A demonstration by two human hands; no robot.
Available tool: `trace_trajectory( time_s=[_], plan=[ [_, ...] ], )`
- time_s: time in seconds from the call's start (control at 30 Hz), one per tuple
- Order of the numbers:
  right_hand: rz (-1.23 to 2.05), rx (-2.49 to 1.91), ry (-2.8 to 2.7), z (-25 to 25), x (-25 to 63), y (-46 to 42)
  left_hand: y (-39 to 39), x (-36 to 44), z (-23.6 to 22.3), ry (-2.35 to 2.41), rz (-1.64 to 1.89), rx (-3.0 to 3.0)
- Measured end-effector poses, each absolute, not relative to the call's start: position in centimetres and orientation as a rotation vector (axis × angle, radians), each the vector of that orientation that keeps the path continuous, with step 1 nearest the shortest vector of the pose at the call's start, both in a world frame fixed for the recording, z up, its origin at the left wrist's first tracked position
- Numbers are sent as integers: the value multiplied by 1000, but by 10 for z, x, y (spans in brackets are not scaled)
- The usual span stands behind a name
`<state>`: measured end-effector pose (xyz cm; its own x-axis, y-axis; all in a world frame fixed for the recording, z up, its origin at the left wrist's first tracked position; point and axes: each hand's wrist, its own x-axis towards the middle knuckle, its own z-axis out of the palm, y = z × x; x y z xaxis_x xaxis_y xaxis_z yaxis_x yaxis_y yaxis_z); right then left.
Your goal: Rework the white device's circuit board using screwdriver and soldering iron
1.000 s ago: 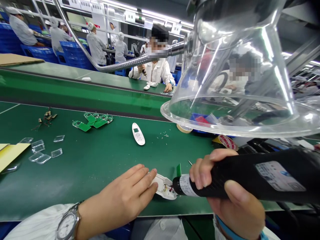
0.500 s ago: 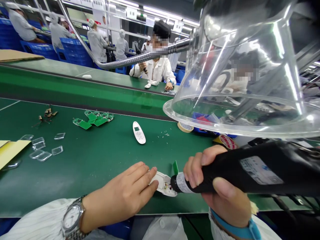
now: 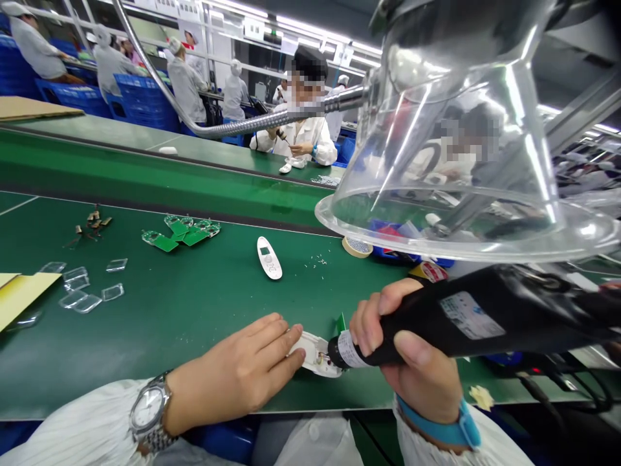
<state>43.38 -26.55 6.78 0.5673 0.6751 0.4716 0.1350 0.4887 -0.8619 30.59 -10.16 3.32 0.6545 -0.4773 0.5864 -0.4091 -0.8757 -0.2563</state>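
The open white casing [image 3: 305, 349] is pinned under the flat left hand [image 3: 237, 375], a soldering iron [image 3: 466, 323] is held at its wires [image 3: 321, 356] in the right hand's [image 3: 417, 362] closed grip, and green circuit boards [image 3: 182, 233] lie unfitted upper left

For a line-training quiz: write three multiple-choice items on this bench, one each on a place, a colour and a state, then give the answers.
1. Where does the opened white plastic casing lie?
A. In a blue crate
B. On the green mat, at the fingertips of the left hand
C. On the yellow card

2. What colour is the band on the right wrist?
A. Red
B. Silver
C. Blue

3. How is the right hand set?
A. Flat on the mat
B. Open and empty
C. Wrapped round the black power tool

Answers:
1. B, the casing sits on the mat against those fingertips.
2. C, the band shows blue below the hand.
3. C, the fingers and thumb close round the tool's grip.
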Motion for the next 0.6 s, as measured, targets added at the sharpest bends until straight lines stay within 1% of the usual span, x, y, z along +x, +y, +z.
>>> trace_trajectory(
  time_s=[0.17, 0.27, 0.33, 0.43, 0.57, 0.6],
  plan=[
    [295, -1073, -877, 79, 426, -277, -99, 300, 27, 677, -1021, -2820],
    [87, -1114, -869, 96, 427, -301, -97, 297, 17, 607, -1060, -2870],
    [-58, -1265, -926, 104, 437, -322, -96, 297, 10, 528, -1043, -2935],
    [-174, -1638, -1134, 103, 462, -351, -91, 298, 1, 414, -937, -3078],
    [-332, -1970, -1515, 76, 502, -377, -85, 300, -5, 286, -695, -3280],
    [-346, -2028, -1534, 66, 510, -382, -85, 301, -5, 248, -630, -3314]
  ],
)
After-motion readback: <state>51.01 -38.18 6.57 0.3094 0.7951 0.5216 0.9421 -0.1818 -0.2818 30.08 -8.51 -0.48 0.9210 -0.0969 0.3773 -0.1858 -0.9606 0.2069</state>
